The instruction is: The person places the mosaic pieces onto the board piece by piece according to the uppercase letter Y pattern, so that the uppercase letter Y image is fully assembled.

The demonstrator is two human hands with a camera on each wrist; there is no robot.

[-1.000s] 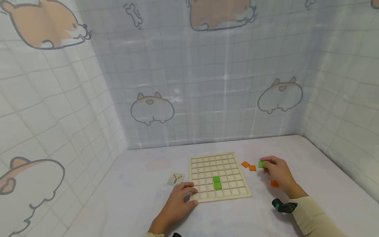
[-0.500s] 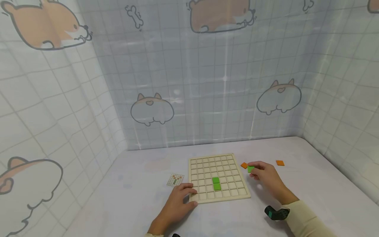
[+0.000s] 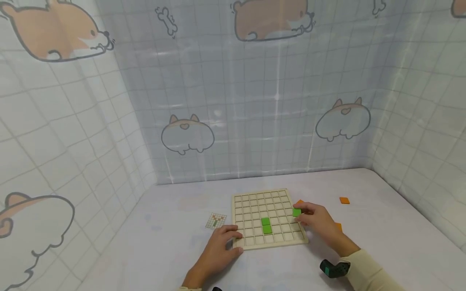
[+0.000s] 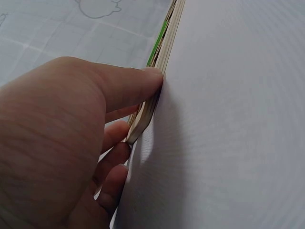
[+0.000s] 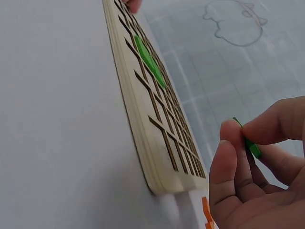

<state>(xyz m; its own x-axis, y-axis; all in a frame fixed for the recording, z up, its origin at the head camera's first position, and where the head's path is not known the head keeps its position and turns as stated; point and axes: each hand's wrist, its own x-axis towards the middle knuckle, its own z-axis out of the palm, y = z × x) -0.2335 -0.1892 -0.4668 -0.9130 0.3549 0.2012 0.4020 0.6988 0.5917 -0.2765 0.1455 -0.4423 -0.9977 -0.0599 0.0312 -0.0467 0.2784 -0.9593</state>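
Note:
A pale wooden grid board lies on the table. Two green square tiles sit in neighbouring cells of it, one behind the other. My left hand holds the board's near left corner, thumb on the front edge and fingertips on the left side. Between thumb and fingers my right hand pinches a third green tile, raised over the board's right edge. In the right wrist view this tile is tilted and partly covered by the fingers. A small pattern card lies left of the board.
One orange tile lies at the right of the table. Another orange tile shows partly behind my right wrist, and an orange tile peeks out beyond the right fingers. Patterned sheets wall the table at the back and sides.
My right hand has moved left with the green tile, from among the orange tiles to the board's right edge. The left hand stays at its corner.

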